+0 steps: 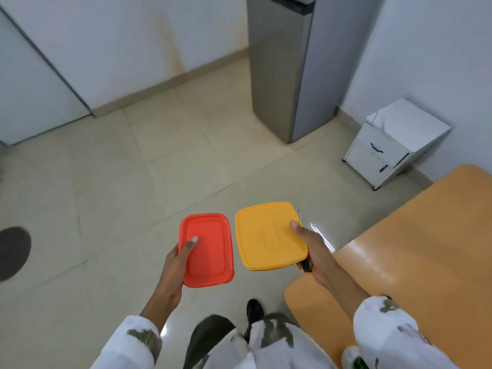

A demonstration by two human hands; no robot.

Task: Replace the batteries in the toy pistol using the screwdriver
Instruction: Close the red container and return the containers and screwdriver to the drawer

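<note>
My left hand (pixel 178 258) grips a red lidded box (pixel 206 250) at its left edge, thumb on the lid. My right hand (pixel 310 245) grips a yellow lidded box (pixel 269 235) at its right edge, thumb on top. Along that same edge my right hand also holds a screwdriver: its thin metal shaft (pixel 299 215) sticks out past the box and its dark handle (pixel 306 266) shows below the box corner. Both boxes are held level over the floor, side by side. No toy pistol or batteries are visible; the boxes' contents are hidden.
An orange-brown table (pixel 415 249) stands at the right, its corner close to my right arm. A grey metal cabinet (pixel 282 70) rises ahead. A small white drawer unit (pixel 383 155) sits by the right wall. Tiled floor (pixel 119 182) stretches left, with a dark round mat (pixel 13 253).
</note>
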